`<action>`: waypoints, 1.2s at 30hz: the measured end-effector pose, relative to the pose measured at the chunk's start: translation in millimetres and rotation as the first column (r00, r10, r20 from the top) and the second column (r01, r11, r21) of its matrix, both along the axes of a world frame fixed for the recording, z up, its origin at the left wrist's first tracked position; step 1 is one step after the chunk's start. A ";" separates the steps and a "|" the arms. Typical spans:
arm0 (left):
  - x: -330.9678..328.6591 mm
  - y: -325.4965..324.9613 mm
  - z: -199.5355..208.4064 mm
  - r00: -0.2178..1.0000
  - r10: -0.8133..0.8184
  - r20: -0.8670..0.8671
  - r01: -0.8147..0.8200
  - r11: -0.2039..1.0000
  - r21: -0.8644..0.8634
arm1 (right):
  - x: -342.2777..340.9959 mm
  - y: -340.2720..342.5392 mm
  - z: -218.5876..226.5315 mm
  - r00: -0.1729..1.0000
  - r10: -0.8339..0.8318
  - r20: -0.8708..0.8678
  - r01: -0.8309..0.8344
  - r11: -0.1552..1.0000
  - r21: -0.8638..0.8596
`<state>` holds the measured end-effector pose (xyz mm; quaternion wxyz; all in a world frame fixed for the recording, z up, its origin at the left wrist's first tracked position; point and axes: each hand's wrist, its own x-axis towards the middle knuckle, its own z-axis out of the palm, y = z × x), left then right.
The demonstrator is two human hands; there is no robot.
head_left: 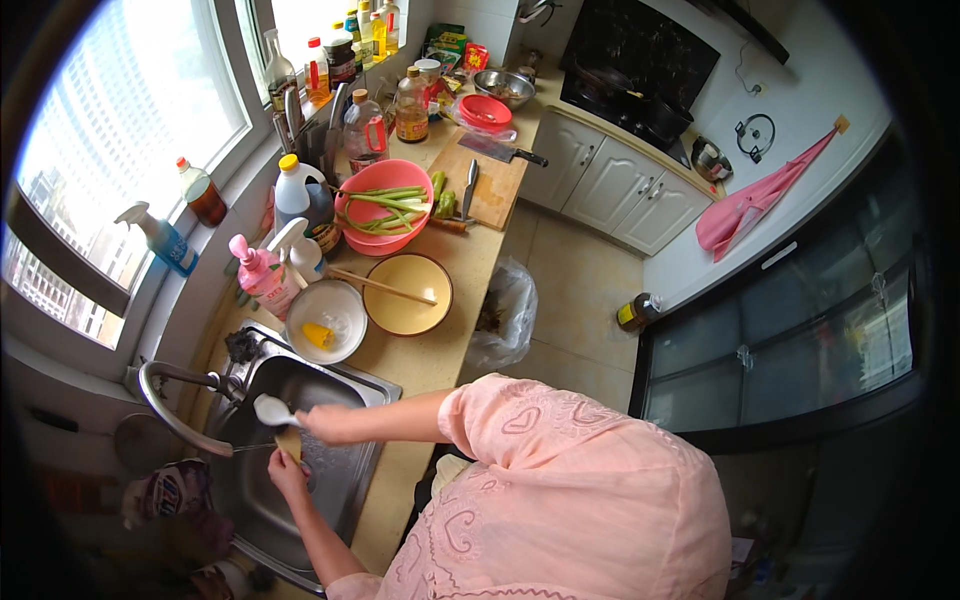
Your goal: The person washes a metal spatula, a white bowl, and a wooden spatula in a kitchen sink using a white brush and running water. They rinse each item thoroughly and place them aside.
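Over the steel sink (250, 500), my right hand (327, 423) is closed around the handle of a white spoon (272, 410) with a wide, rounded head. Below it, my left hand (286, 472) grips a tan, flat-looking piece (291, 441) whose kind I cannot make out. The piece lies close to my right hand; whether the two touch is unclear. A thin stream of water runs from the curved faucet (165, 425) toward it. At the sink's far edge stands a pale bowl (345, 340) with a yellow piece (319, 335) in it.
A yellow bowl (408, 312) has a wooden stick (385, 287) across it. Behind it, a pink basin (362, 178) holds green stalks (390, 208). A knife (469, 188) and a cleaver (490, 147) rest by the cutting board (490, 200). Bottles line the window side; a bin bag (515, 310) hangs beside the counter.
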<state>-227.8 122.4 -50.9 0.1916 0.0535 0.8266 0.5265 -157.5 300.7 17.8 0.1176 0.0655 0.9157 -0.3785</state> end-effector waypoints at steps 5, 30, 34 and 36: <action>-0.1 -4.3 0.4 0.964 -0.066 -0.259 -0.009 0.961 -0.278 | 11.0 -0.1 11.3 0.997 0.083 0.008 -0.083 0.996 0.028; -6.0 19.4 23.2 0.965 -0.025 -0.260 -0.048 0.961 -0.271 | 1.8 15.7 -2.2 0.993 -0.112 0.040 0.118 0.964 -0.239; -5.0 23.9 40.8 0.975 0.026 -0.219 -0.090 0.955 -0.284 | 12.3 2.7 -12.0 0.996 -0.082 -0.040 0.072 0.977 -0.203; -10.9 16.3 21.2 0.953 0.003 -0.302 -0.083 0.963 -0.255 | 6.3 12.2 -14.4 0.984 -0.167 0.057 0.176 0.952 -0.249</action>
